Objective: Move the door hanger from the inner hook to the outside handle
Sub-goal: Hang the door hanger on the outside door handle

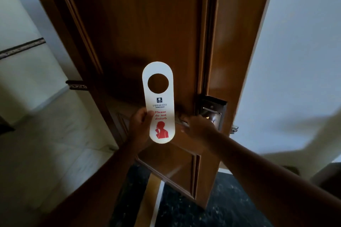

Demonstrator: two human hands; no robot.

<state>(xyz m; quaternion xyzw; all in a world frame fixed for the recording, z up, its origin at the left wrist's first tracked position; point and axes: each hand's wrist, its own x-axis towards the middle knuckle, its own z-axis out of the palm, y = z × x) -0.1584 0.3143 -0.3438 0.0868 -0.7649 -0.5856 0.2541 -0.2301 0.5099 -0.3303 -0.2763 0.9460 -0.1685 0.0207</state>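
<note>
While the left hand (141, 125) pinches the door hanger (159, 103) upright, the right hand (198, 127) grips the handle (181, 120) beside the lock plate (214, 111)

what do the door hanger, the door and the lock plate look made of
Door hanger: likely card or thin plastic, white and smooth, flat with a clean round hole and red print. Door: wood or wood veneer, glossy brown, with visible grain and moulded panels. Lock plate: metal, dark casing with a shiny, reflective face.
</note>
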